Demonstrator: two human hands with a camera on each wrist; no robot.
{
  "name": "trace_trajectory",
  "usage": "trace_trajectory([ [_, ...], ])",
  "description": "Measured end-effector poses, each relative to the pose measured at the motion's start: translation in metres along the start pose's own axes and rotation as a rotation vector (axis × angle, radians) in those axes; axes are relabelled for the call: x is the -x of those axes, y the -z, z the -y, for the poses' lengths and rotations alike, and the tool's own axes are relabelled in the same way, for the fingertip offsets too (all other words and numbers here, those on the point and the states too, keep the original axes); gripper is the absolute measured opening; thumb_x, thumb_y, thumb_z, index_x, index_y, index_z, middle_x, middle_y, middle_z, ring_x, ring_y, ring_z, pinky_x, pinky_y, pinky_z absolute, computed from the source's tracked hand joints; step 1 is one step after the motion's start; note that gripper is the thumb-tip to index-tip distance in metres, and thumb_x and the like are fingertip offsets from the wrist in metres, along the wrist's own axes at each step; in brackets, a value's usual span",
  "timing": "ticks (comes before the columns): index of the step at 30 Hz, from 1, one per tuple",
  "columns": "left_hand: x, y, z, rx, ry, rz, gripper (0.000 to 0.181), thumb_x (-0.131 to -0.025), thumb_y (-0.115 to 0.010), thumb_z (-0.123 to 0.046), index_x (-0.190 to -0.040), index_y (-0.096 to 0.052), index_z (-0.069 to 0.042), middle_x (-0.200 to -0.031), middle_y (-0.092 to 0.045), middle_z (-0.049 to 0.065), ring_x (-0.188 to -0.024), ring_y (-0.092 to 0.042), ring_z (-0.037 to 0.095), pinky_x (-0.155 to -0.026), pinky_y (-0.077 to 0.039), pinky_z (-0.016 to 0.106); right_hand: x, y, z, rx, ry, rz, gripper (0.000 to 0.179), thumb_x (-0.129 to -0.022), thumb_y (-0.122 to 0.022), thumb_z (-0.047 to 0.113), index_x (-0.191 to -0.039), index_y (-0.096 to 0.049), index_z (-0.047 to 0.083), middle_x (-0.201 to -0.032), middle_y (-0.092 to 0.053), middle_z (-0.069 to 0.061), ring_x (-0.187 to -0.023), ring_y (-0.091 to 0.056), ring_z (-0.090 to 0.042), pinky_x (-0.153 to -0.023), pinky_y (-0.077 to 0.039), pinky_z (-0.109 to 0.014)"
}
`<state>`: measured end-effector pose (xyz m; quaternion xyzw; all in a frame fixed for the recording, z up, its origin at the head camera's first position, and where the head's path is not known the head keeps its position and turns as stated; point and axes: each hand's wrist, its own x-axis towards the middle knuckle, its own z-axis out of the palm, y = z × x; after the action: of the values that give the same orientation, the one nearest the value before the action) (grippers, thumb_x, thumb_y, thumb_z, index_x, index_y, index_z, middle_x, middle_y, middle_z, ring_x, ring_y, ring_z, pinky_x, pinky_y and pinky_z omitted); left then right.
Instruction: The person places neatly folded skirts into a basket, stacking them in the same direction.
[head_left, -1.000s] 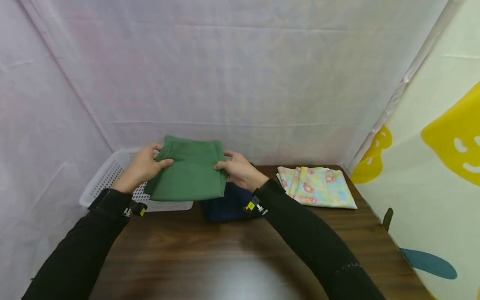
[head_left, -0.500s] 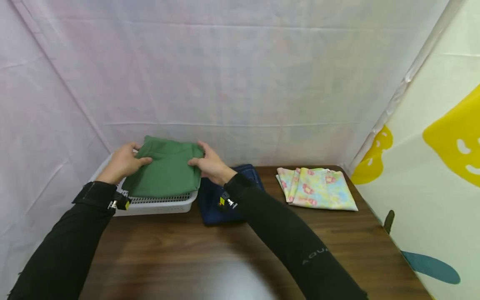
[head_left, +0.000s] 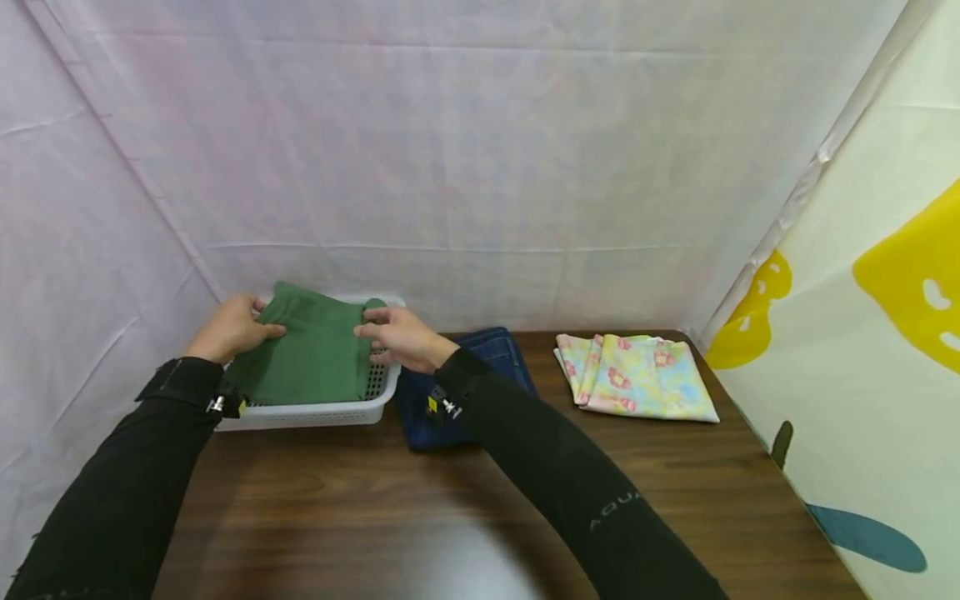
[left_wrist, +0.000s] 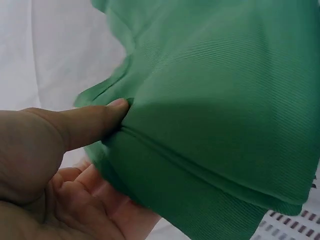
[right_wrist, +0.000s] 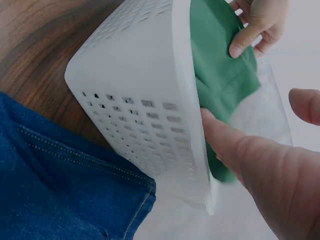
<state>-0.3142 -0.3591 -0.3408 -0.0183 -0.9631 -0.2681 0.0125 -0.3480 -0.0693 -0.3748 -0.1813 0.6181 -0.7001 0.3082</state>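
Observation:
A folded green garment (head_left: 311, 354) lies over the opening of a white perforated basket (head_left: 322, 414) at the back left. My left hand (head_left: 228, 329) pinches its left edge, thumb on top and fingers underneath, as the left wrist view shows. My right hand (head_left: 405, 337) is at the garment's right edge, over the basket's right rim. In the right wrist view its thumb stands apart, and the extended fingers reach past the rim against the green fabric (right_wrist: 220, 65). Part of the garment dips inside the basket there.
Folded blue jeans (head_left: 498, 350) lie right beside the basket, partly beneath my right forearm. A folded floral cloth (head_left: 637, 379) is at the back right of the brown wooden table (head_left: 337, 500). White sheeting hangs behind and to the left.
Both hands have carried the green garment left and lowered it onto the basket. The right hand's fingers have let go of its edge; the left still pinches it.

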Motion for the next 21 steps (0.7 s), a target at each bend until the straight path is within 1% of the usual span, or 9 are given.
trace_trajectory([
  [3, 0.002, -0.002, 0.004, 0.023, 0.019, 0.027, 0.057, -0.097, -0.068, -0.021, -0.131, -0.045, 0.019, -0.12, -0.053, 0.04, -0.099, -0.059, 0.048, -0.076, -0.053, 0.05, 0.001, 0.002, -0.002, 0.014, 0.011, 0.001, 0.059, -0.106, -0.054, 0.008, -0.158, -0.024, 0.003, -0.155, -0.036, -0.02, -0.141, -0.036, -0.037, -0.105, -0.044, -0.039],
  [6, 0.004, -0.002, 0.006, 0.025, 0.028, 0.047, 0.056, -0.098, -0.067, -0.024, -0.133, -0.048, 0.015, -0.114, -0.06, 0.035, -0.085, -0.063, 0.039, -0.064, -0.053, 0.043, 0.002, 0.005, -0.004, 0.068, 0.049, -0.016, 0.055, -0.106, -0.052, 0.008, -0.156, -0.029, 0.001, -0.151, -0.041, -0.022, -0.138, -0.042, -0.034, -0.1, -0.047, -0.032],
  [7, 0.004, -0.003, 0.006, 0.017, 0.024, 0.049, 0.055, -0.099, -0.066, -0.026, -0.133, -0.049, 0.014, -0.114, -0.06, 0.035, -0.082, -0.064, 0.037, -0.061, -0.052, 0.042, 0.003, 0.006, -0.004, 0.086, 0.066, -0.019, 0.053, -0.107, -0.051, 0.007, -0.155, -0.029, -0.001, -0.151, -0.041, -0.022, -0.137, -0.043, -0.034, -0.1, -0.047, -0.031],
  [9, 0.004, -0.004, 0.004, -0.028, -0.008, 0.026, 0.055, -0.098, -0.067, -0.03, -0.131, -0.052, 0.012, -0.114, -0.061, 0.035, -0.082, -0.063, 0.035, -0.06, -0.051, 0.042, 0.005, 0.009, -0.006, 0.102, 0.101, -0.022, 0.052, -0.107, -0.049, 0.006, -0.154, -0.03, -0.003, -0.151, -0.039, -0.024, -0.136, -0.044, -0.035, -0.102, -0.046, -0.033],
  [12, 0.003, -0.01, -0.001, -0.073, -0.065, -0.02, 0.053, -0.097, -0.068, -0.034, -0.126, -0.058, 0.01, -0.116, -0.062, 0.034, -0.087, -0.064, 0.04, -0.067, -0.052, 0.046, 0.009, 0.014, -0.009, 0.103, 0.141, -0.013, 0.051, -0.107, -0.048, 0.004, -0.154, -0.029, -0.004, -0.154, -0.035, -0.025, -0.134, -0.046, -0.033, -0.106, -0.043, -0.037],
  [14, 0.002, -0.016, -0.006, -0.08, -0.094, -0.036, 0.052, -0.098, -0.068, -0.036, -0.124, -0.06, 0.008, -0.115, -0.064, 0.033, -0.093, -0.064, 0.043, -0.074, -0.052, 0.049, 0.012, 0.017, -0.012, 0.108, 0.163, -0.021, 0.05, -0.107, -0.049, 0.003, -0.153, -0.032, -0.003, -0.154, -0.036, -0.023, -0.132, -0.05, -0.03, -0.106, -0.043, -0.039],
  [17, 0.006, -0.026, -0.018, -0.07, -0.121, -0.039, 0.049, -0.099, -0.066, -0.037, -0.124, -0.061, 0.005, -0.115, -0.066, 0.03, -0.098, -0.063, 0.044, -0.077, -0.051, 0.051, 0.019, 0.022, -0.015, 0.153, 0.2, -0.042, 0.048, -0.106, -0.051, 0.003, -0.151, -0.037, -0.003, -0.152, -0.039, -0.019, -0.127, -0.054, -0.028, -0.104, -0.045, -0.038],
  [19, 0.01, -0.033, -0.029, -0.053, -0.134, -0.03, 0.046, -0.101, -0.064, -0.036, -0.125, -0.06, 0.003, -0.117, -0.064, 0.029, -0.101, -0.061, 0.044, -0.078, -0.05, 0.052, 0.025, 0.025, -0.016, 0.196, 0.221, -0.057, 0.046, -0.106, -0.052, 0.005, -0.15, -0.039, -0.001, -0.152, -0.041, -0.017, -0.128, -0.053, -0.028, -0.103, -0.046, -0.037],
  [21, 0.015, -0.041, -0.042, -0.044, -0.152, -0.042, 0.042, -0.101, -0.064, -0.034, -0.124, -0.061, 0.002, -0.117, -0.064, 0.028, -0.103, -0.06, 0.043, -0.081, -0.049, 0.053, 0.032, 0.03, -0.017, 0.25, 0.239, -0.067, 0.046, -0.107, -0.052, 0.008, -0.15, -0.04, 0.0, -0.152, -0.041, -0.017, -0.13, -0.051, -0.028, -0.102, -0.047, -0.036],
])
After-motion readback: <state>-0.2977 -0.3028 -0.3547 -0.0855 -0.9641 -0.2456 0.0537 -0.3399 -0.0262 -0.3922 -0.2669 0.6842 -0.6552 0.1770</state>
